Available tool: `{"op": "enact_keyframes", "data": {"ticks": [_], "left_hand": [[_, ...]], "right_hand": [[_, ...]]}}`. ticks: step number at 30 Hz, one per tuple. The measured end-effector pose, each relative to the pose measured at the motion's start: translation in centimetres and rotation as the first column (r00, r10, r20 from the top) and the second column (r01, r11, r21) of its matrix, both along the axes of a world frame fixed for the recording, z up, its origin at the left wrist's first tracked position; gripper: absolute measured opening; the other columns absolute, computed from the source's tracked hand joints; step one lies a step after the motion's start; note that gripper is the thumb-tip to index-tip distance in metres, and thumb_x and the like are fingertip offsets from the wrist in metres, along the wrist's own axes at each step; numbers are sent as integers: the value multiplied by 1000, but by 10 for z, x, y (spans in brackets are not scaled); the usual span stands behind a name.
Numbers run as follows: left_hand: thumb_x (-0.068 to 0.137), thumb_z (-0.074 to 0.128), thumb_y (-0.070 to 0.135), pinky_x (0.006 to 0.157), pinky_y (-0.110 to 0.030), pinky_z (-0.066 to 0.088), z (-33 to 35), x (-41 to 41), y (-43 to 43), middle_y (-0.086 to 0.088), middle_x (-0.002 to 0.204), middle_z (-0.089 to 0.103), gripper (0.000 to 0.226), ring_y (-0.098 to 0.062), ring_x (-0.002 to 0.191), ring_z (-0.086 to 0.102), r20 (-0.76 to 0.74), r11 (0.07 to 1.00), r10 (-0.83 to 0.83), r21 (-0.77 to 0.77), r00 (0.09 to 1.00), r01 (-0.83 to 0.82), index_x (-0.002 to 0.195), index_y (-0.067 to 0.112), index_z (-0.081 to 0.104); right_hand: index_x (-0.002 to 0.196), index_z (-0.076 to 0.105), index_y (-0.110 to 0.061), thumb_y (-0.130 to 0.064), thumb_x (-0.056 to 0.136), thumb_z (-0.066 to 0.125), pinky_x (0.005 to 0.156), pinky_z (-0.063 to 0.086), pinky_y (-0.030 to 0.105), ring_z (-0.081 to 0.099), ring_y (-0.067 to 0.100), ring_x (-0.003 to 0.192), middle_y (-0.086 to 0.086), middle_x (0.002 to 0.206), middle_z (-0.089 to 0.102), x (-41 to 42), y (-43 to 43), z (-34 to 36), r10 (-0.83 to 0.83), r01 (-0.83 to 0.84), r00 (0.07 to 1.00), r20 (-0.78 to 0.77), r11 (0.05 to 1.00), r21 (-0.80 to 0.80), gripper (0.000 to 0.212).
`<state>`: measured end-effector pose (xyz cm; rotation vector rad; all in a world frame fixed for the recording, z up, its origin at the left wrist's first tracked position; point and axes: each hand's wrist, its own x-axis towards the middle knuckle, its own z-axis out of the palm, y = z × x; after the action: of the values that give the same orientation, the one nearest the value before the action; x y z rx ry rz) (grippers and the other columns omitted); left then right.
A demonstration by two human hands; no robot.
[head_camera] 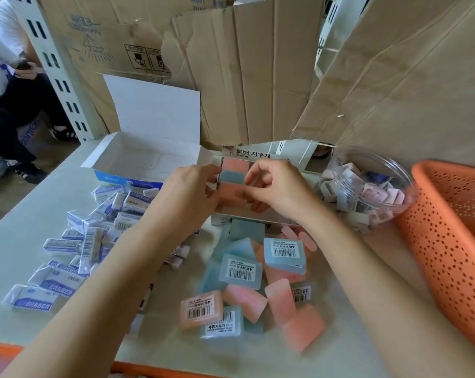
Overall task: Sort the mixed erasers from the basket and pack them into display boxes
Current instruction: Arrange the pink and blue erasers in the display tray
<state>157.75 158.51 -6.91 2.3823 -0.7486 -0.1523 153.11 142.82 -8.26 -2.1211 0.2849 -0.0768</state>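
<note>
A small display box (258, 155) with Korean print stands open at the table's middle, holding pink and blue erasers. My left hand (187, 192) grips its left wall. My right hand (274, 186) pinches a pink eraser (232, 193) lying in the box's front row. In front of the box lies a loose pile of pink and blue erasers (258, 282) with barcode labels. White and blue sleeved erasers (75, 257) are scattered at the left. An orange perforated basket (449, 241) stands at the right.
An open white and blue box (138, 159) with its lid up stands behind the sleeved erasers. A clear round tub (367, 186) of small pale erasers lies tipped beside the basket. Cardboard sheets wall the back. A seated person is at the far left.
</note>
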Motion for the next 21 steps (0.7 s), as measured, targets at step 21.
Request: {"op": "enact_keyframes", "data": {"ticks": [21], "left_hand": [[87,54,9,61,-8,38,-7,1,2,8,85,61,19,6,68,53,275,951,-73,-269,959,150,97,16,68]], "right_hand": [[90,68,-23,-17,85,65,79,48,26,61,7,83,-10,88,66,-64,-15,20,-24,103,971,239,941,-323,8]]}}
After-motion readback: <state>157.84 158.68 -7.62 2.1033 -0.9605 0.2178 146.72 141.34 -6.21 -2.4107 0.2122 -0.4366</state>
